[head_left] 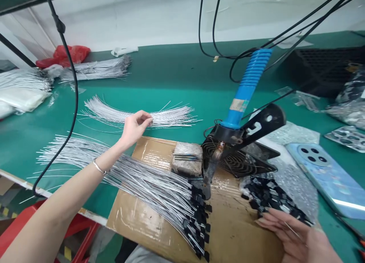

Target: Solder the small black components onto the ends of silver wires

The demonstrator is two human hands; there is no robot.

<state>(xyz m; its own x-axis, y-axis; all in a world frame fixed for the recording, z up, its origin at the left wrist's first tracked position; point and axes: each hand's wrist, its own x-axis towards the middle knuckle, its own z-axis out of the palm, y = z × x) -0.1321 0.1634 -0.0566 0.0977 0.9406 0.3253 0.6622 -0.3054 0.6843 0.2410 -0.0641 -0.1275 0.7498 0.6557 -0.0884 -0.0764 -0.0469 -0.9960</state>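
Observation:
My left hand [138,126], with a silver bangle on the wrist, pinches at the middle of a loose bundle of thin white wires [173,116] on the green table. My right hand [296,234] is at the lower right, a thin metal piece between its fingers, beside a pile of small black pieces [273,194]. A larger bundle of white wires [148,183] with black ends [198,221] lies across the cardboard [228,217]. Above the cardboard stands a soldering iron with a blue handle [249,88], tip down, near a block with thin rods [187,157].
A black fan [236,160] sits behind the iron. At the right lie a blue phone [330,179] and bubble wrap [302,135]. More wire bundles [97,69] and a red bag [67,54] are at the back left. A black cable [74,84] hangs at the left.

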